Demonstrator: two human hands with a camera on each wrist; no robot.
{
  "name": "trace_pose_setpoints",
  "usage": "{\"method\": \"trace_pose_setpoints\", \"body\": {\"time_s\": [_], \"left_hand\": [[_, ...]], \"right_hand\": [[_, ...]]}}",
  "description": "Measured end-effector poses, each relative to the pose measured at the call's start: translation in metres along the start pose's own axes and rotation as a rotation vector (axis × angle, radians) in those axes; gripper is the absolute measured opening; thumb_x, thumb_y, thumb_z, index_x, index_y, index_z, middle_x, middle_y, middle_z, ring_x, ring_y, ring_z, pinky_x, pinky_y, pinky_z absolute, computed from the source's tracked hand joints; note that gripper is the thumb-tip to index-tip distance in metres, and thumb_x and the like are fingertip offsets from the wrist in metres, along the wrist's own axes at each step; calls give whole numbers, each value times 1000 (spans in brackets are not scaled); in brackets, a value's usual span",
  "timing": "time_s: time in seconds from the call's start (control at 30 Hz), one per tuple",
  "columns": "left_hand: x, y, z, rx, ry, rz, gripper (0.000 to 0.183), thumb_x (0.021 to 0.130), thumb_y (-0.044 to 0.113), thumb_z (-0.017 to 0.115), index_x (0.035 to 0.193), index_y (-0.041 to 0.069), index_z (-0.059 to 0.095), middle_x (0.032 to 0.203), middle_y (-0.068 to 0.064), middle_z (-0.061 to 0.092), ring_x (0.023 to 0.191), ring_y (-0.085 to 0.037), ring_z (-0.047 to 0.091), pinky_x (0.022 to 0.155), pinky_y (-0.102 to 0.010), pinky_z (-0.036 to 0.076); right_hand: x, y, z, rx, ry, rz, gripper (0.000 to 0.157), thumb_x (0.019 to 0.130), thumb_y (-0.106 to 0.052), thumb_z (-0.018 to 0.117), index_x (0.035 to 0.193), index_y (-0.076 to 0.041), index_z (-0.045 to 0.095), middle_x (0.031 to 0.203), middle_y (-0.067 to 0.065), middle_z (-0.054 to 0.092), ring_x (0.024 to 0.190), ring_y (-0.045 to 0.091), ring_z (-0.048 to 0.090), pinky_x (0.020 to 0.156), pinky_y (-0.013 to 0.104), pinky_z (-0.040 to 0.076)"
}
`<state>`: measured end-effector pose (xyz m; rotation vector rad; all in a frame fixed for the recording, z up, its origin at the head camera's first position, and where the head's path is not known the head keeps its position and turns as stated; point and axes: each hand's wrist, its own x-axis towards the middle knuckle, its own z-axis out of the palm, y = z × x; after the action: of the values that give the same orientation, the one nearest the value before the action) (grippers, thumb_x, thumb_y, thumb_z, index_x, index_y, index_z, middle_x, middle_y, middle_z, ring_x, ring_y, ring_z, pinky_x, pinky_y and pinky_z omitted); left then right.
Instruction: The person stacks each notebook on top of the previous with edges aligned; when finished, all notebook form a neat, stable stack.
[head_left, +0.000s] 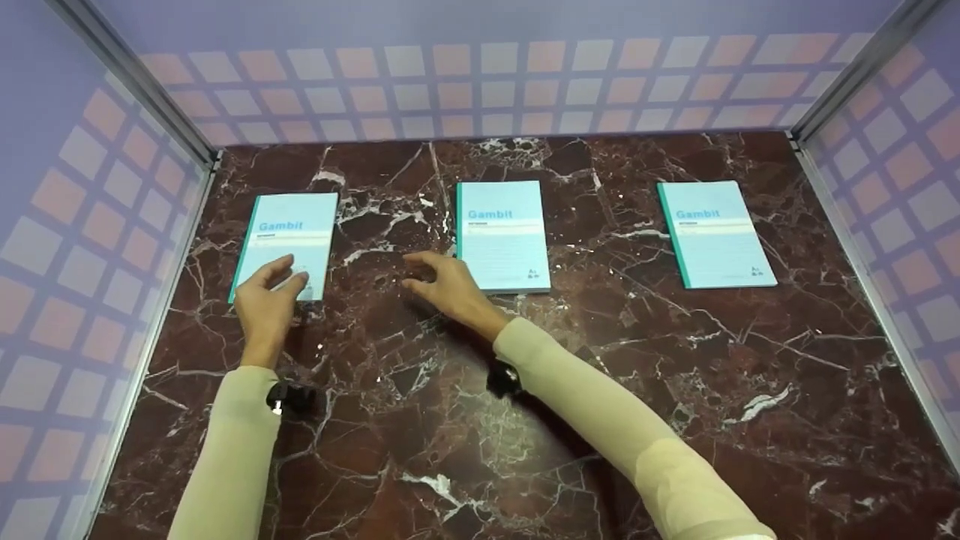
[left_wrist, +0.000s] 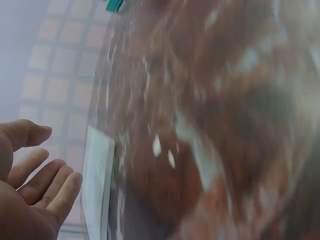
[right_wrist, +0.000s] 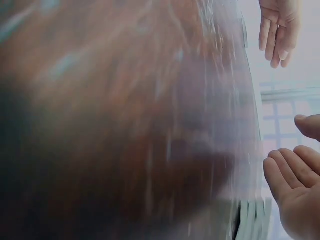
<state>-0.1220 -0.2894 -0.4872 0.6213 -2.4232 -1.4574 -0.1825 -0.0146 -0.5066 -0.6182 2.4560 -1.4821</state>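
Three light blue "Gambit" notebooks with green spines lie on the marble-patterned table in the head view: the left notebook, the middle notebook and the right notebook. Over the lower part of the left notebook is my left hand, fingers loosely bent and thumb apart, holding nothing. In the left wrist view that notebook shows just beyond the fingertips, with a gap between. My right hand hovers by the lower left corner of the middle notebook, partly covering it; its fingers are extended around nothing.
Dark red marble with white veins covers the tabletop. Purple walls with pink and white squares enclose the back and both sides, with metal posts at the corners. Dark wrist cameras sit on both sleeves.
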Motion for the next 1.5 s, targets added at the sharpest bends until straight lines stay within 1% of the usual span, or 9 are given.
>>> {"method": "trace_pose_setpoints", "body": {"time_s": [0.1, 0.17, 0.33, 0.4, 0.53, 0.67, 0.9, 1.1, 1.5], "left_hand": [[1, -6, -9, 23, 10, -16, 43, 99, 16, 76, 141, 4, 69, 141, -17, 67, 129, -30, 65, 104, -34, 56], [2, -9, -13, 45, 16, -35, 44, 99, 17, 76, 142, 6, 69, 142, -16, 66, 128, -30, 66, 104, -34, 56], [6, -16, -23, 63, 26, -88, 48, 100, 23, 75, 146, 12, 66, 148, -12, 62, 126, -30, 67, 83, -23, 61], [8, -19, -26, 57, 29, -94, 50, 100, 23, 75, 148, 13, 65, 152, -12, 59, 129, -31, 65, 86, -25, 61], [10, -21, -30, 62, 40, -69, 51, 100, 21, 74, 149, 10, 63, 156, -12, 55, 137, -34, 59, 109, -39, 53], [11, -25, -33, 82, 61, -41, 51, 100, 20, 74, 148, 8, 64, 154, -15, 56, 137, -37, 58, 113, -48, 49], [14, -33, -38, 142, 84, -38, 51, 100, 19, 75, 148, 9, 64, 149, -12, 61, 127, -33, 63, 105, -42, 54], [16, -39, -44, 143, 109, -60, 52, 97, 14, 77, 147, 6, 65, 150, -12, 61, 136, -31, 59, 114, -39, 48], [22, -48, -51, 167, 138, -78, 51, 96, 10, 76, 146, 4, 65, 148, -16, 62, 138, -34, 57, 117, -42, 45]], "right_hand": [[5, -3, 11, 15, -11, 7, 47, 99, -15, 78, 142, -4, 65, 134, 12, 71, 116, 20, 71, 98, 19, 54], [7, -5, 18, 16, -33, 21, 48, 98, -16, 79, 142, -4, 65, 135, 12, 71, 118, 20, 70, 99, 19, 54], [9, -10, 31, 13, -106, 34, 53, 98, -18, 79, 147, -6, 61, 139, 12, 68, 125, 21, 66, 104, 20, 51], [10, -11, 35, 22, -114, 28, 54, 98, -17, 79, 148, -6, 61, 140, 12, 68, 126, 21, 65, 105, 20, 50], [14, -14, 41, 33, -98, 17, 52, 98, -15, 79, 147, -5, 61, 138, 13, 68, 125, 22, 66, 104, 19, 50], [20, -15, 46, 50, -87, 8, 50, 99, -13, 78, 145, -3, 62, 138, 14, 68, 126, 22, 66, 104, 18, 50], [31, -22, 56, 18, -93, 15, 49, 99, -13, 78, 145, -2, 63, 137, 14, 69, 125, 22, 66, 104, 18, 50], [38, -30, 65, -23, -115, 12, 47, 100, -16, 78, 143, -2, 64, 137, 13, 69, 125, 21, 66, 104, 18, 49], [45, -45, 85, -63, -150, 29, 48, 101, -18, 77, 145, -4, 64, 136, 11, 70, 125, 18, 66, 104, 17, 49]]}}
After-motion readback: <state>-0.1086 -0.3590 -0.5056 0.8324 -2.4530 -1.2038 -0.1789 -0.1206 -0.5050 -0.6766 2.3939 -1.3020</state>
